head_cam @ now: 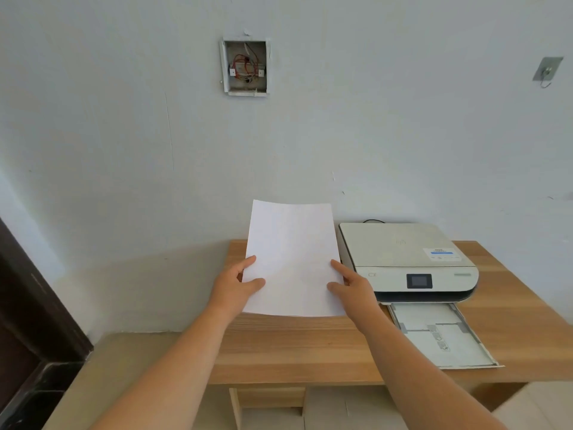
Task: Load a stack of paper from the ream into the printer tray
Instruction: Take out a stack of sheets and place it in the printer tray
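Paper stack (pixel 291 259), white and upright, is held above the left part of the wooden table (pixel 294 346), its lower edge just over the tabletop and its upper part set against the pale wall (pixel 124 135). Left hand (pixel 235 287) grips the stack's left edge, thumb lying across the front face and fingers (pixel 248 262) curled behind the sheet. Right hand (pixel 353 288) grips the right edge in the same manner, thumb on the front and index finger extended along the margin. Both forearms reach in from the bottom of the view. Printer (pixel 409 262), cream with a dark base and a small dark screen on its front panel, stands on the table just right of the stack. Printer tray (pixel 440 335) is pulled out toward the viewer and lies open on the tabletop, apart from the paper. An uncovered electrical box (pixel 245 67) with exposed red wires sits high on the wall. A dark door frame (pixel 28 321) borders the left side.
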